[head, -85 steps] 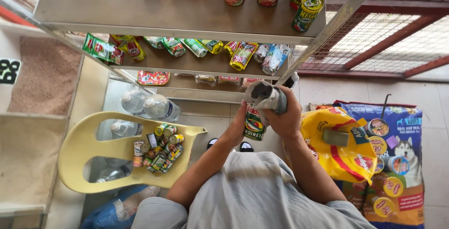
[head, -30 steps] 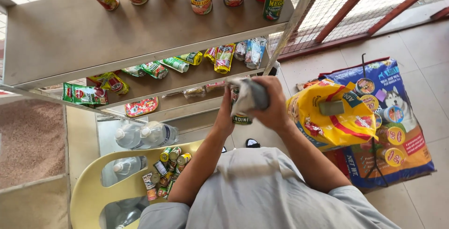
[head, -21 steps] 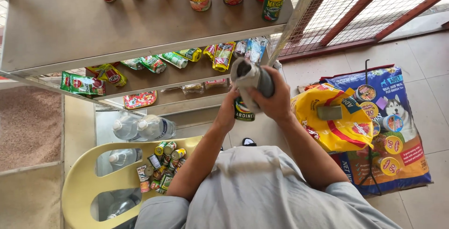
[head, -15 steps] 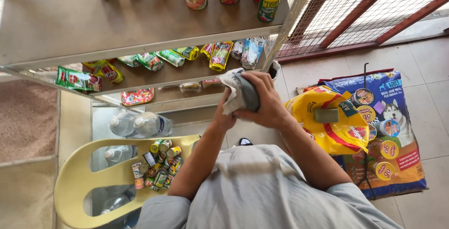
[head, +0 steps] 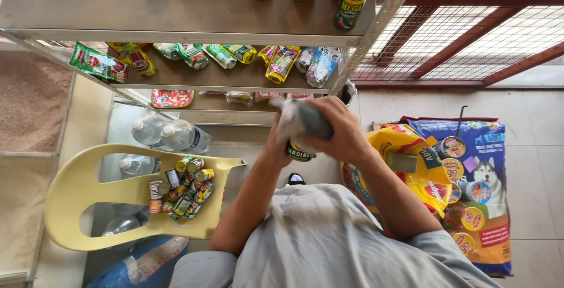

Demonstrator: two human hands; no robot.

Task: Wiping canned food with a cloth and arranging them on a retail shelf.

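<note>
A metal shelf rack point(head: 176, 12) fills the upper left of the frame, with upright cans point(head: 351, 3) on its top tier and flat snack packets point(head: 282, 62) along the tier below. At lower left stands a yellow plastic chair point(head: 82, 191), its seat holding a heap of small tins point(head: 182, 191), with clear water bottles point(head: 170, 135) on the floor above it in the frame. At right lie a blue pet-food sack point(head: 482, 194) and a yellow bag point(head: 411, 176). In the centre, the right hand point(head: 341, 132) is closed around a grey cloth point(head: 302, 120), pressing it over a can point(head: 299, 151) that the left hand point(head: 276, 147) grips from the other side, just below the rack's lower tier.
</note>
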